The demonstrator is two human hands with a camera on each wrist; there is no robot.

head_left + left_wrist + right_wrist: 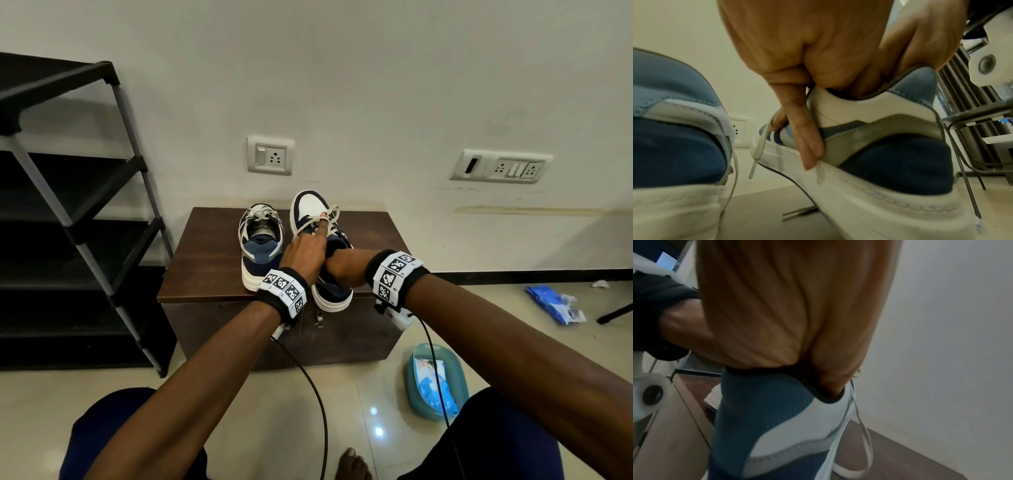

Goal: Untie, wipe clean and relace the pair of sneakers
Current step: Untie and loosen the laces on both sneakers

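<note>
Two navy, blue and white sneakers are on a low brown cabinet (205,260). The left sneaker (260,246) stands flat, laced, heel toward me. The right sneaker (308,205) is tilted toe-up on its heel. My right hand (342,270) grips its heel collar, fingers tucked inside (828,382). My left hand (305,250) reaches across to its tongue and pinches the beige lace (330,214). In the left wrist view the lace (758,146) hangs loose from those fingers (777,120), while other fingers lie along the shoe's side (890,129). A lace loop (865,434) dangles on the far side.
A black shelf rack (68,205) stands left of the cabinet. On the floor at right are a teal basin (459,373) holding a wipes pack and a blue packet (555,305). Wall sockets (270,156) sit behind the shoes. Wrist cables hang down between my knees.
</note>
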